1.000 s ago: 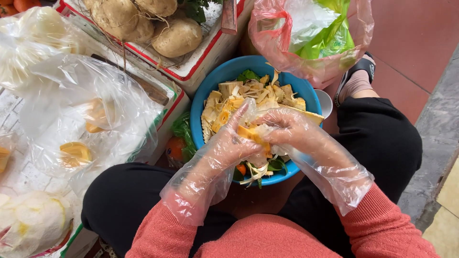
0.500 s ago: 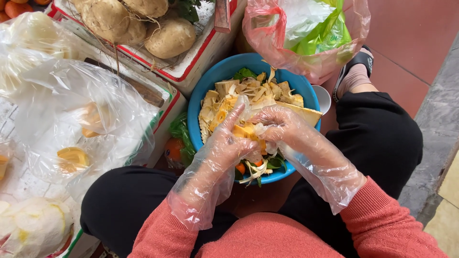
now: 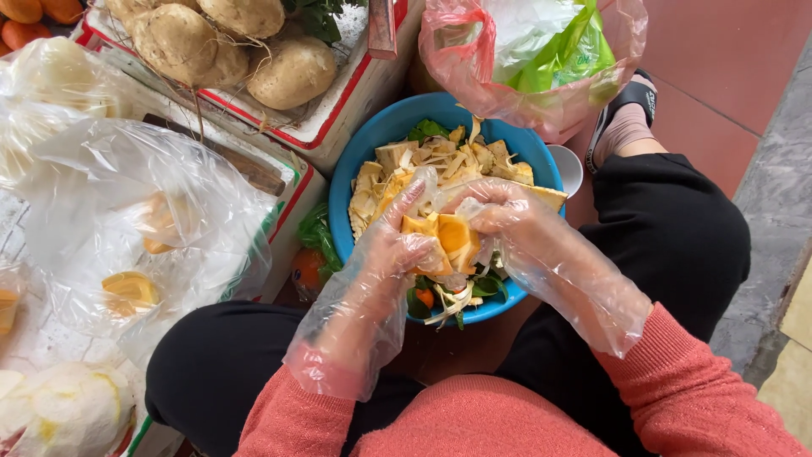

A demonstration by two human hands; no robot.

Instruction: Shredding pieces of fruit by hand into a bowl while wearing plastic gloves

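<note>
Reddish-brown tiled floor (image 3: 710, 76) under even daylight; grey stone paving strip (image 3: 774, 211) right of it, pale yellow slab (image 3: 795, 372) beyond.

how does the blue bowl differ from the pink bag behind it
The blue bowl is rigid, opaque and round; the pink bag is soft, crumpled and see-through. The bowl holds pale yellow peelings and scraps heaped in the open; the bag holds green and white plastic bunched inside. Both hands work over the bowl, while nothing touches the bag. Both sit on the floor in front of the person.
</note>
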